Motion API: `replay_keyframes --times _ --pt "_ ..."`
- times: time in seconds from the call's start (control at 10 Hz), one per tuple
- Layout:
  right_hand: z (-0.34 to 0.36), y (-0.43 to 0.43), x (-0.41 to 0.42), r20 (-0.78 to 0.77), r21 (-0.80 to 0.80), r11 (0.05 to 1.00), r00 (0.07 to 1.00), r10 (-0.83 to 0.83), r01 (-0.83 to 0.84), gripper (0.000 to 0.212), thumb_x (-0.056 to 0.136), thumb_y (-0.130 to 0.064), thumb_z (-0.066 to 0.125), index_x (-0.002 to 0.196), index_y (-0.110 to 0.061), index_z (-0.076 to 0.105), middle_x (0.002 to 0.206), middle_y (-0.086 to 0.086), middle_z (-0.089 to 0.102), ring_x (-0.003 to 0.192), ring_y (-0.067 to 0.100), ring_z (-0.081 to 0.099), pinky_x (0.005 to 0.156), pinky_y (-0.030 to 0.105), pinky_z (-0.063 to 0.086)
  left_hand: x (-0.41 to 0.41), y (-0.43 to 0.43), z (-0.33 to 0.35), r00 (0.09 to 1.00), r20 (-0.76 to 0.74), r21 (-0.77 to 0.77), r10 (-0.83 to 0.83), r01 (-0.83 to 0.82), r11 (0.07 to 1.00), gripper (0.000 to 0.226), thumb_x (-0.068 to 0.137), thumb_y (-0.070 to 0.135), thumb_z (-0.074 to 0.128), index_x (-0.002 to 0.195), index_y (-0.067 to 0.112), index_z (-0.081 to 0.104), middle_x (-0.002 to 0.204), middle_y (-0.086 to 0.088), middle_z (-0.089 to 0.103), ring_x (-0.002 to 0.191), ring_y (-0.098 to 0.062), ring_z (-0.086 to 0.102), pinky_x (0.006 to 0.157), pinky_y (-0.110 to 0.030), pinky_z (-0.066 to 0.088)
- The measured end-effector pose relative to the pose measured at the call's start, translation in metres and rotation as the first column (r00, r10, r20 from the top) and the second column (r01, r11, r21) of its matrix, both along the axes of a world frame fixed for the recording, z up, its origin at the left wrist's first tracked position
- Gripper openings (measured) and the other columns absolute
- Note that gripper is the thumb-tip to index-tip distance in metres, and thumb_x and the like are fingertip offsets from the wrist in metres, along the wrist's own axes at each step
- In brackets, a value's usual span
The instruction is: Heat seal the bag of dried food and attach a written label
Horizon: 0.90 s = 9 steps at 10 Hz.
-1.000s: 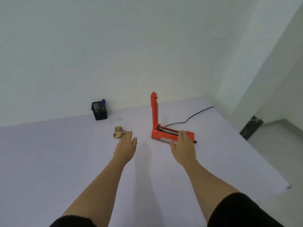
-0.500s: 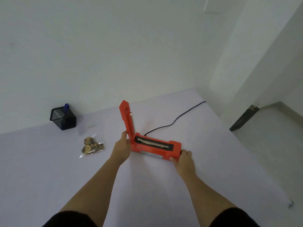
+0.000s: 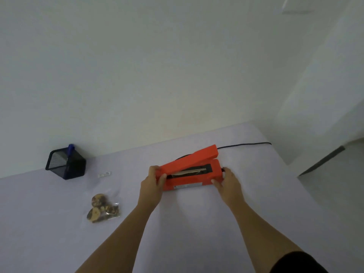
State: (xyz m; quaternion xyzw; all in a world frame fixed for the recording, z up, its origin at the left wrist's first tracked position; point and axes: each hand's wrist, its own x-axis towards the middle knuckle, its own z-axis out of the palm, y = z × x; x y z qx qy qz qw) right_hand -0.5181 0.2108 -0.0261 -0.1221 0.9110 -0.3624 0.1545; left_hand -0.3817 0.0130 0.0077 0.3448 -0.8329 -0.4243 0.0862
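An orange heat sealer (image 3: pixel 192 177) lies across the middle of the white table, its lid arm raised only slightly. My left hand (image 3: pixel 153 184) grips the sealer's left end, thumb on the front. My right hand (image 3: pixel 226 183) holds its right end. A clear bag of dried food (image 3: pixel 103 208) lies flat on the table to the left of my left arm, apart from both hands. A small white label (image 3: pixel 104 174) rests further back, between the bag and the pen holder.
A black mesh pen holder (image 3: pixel 66 164) with a blue pen stands at the back left by the wall. The sealer's black cord (image 3: pixel 244 144) runs back right to the table's edge (image 3: pixel 285 166). The floor drops away on the right.
The sealer has turned and shifted toward the table's middle, and its lid arm has dropped from upright to nearly down. Both hands went from reaching to gripping its ends.
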Motion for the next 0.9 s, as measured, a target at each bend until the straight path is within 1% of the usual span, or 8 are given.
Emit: replay_keyframes --times 0.1,0.2,0.4,0.5,0.6,0.7,0.8,0.9 --pt "-0.007 -0.033 -0.04 -0.024 -0.025 1.0 1.0 0.003 -0.003 0.043 0.083 -0.021 0.067 0.119 -0.004 0.052 0.115 0.016 0.061 0.105 0.033 0.059 0.087 0.035 0.045 -0.033 -0.026 -0.003 0.999 -0.024 -0.02 0.048 -0.048 0.999 0.027 0.095 0.027 0.048 0.118 0.012 0.044 0.089 -0.003 0.058 0.084 -0.03 0.062 0.07 -0.036 0.046" --pt "-0.014 -0.052 -0.063 -0.055 -0.038 0.999 0.998 -0.002 0.0 0.043 0.083 -0.021 0.067 0.119 -0.003 0.052 0.115 0.018 0.061 0.105 0.034 0.058 0.087 0.036 0.045 -0.055 -0.041 -0.006 0.997 -0.036 -0.035 0.069 -0.07 0.997 0.027 0.096 0.026 0.048 0.118 0.012 0.044 0.09 -0.004 0.058 0.084 -0.032 0.062 0.073 -0.039 0.047" --pt "-0.027 -0.077 -0.097 -0.108 -0.039 0.999 0.994 -0.01 0.006 0.047 0.087 -0.024 0.062 0.127 -0.004 0.048 0.12 0.018 0.059 0.11 0.033 0.056 0.091 0.036 0.044 -0.088 -0.061 -0.012 0.994 -0.067 -0.064 0.09 -0.094 0.994 0.027 0.097 0.027 0.045 0.118 0.011 0.044 0.087 -0.007 0.058 0.078 -0.032 0.06 0.069 -0.036 0.043" --pt "-0.026 -0.081 -0.105 -0.1 -0.031 0.999 0.995 0.008 -0.012 0.05 0.087 -0.024 0.062 0.129 -0.003 0.045 0.121 0.018 0.059 0.111 0.034 0.056 0.091 0.037 0.044 -0.093 -0.065 -0.015 0.994 -0.071 -0.079 0.079 -0.085 0.993 0.027 0.097 0.027 0.042 0.12 0.011 0.042 0.084 -0.009 0.06 0.076 -0.034 0.06 0.066 -0.034 0.042" --pt "-0.02 -0.083 -0.103 -0.089 -0.01 1.0 0.996 0.026 -0.027 0.054 0.085 -0.025 0.064 0.129 -0.002 0.043 0.123 0.019 0.056 0.112 0.034 0.054 0.093 0.039 0.044 -0.091 -0.063 -0.013 0.997 -0.055 -0.081 0.055 -0.059 0.995 0.031 0.097 0.029 0.041 0.123 0.012 0.04 0.086 -0.01 0.061 0.081 -0.034 0.06 0.067 -0.033 0.041" --pt "-0.003 -0.075 -0.091 -0.092 0.032 0.998 0.994 0.056 -0.053 0.058 0.084 -0.027 0.065 0.13 -0.001 0.041 0.125 0.02 0.052 0.115 0.034 0.051 0.094 0.04 0.044 -0.08 -0.058 -0.002 0.999 -0.046 -0.074 0.029 -0.032 0.997 0.039 0.098 0.03 0.042 0.131 0.012 0.036 0.095 -0.012 0.061 0.091 -0.033 0.058 0.072 -0.032 0.039" --pt "0.009 -0.071 -0.071 -0.119 0.071 0.993 0.988 0.098 -0.09 0.057 0.087 -0.029 0.061 0.132 -0.002 0.039 0.127 0.02 0.05 0.118 0.033 0.049 0.098 0.04 0.043 -0.067 -0.052 0.006 0.999 -0.049 -0.093 0.007 -0.012 0.996 0.04 0.097 0.03 0.042 0.132 0.011 0.036 0.098 -0.017 0.063 0.094 -0.036 0.059 0.076 -0.035 0.041" --pt "0.037 -0.07 -0.023 -0.094 0.178 0.961 0.969 0.23 -0.211 0.062 0.093 -0.034 0.05 0.14 -0.001 0.028 0.141 0.019 0.039 0.13 0.031 0.039 0.107 0.036 0.033 -0.029 -0.048 0.027 0.999 -0.004 -0.124 -0.04 0.039 0.992 0.041 0.097 0.028 0.043 0.133 0.009 0.038 0.116 -0.02 0.062 0.109 -0.037 0.056 0.09 -0.039 0.042"
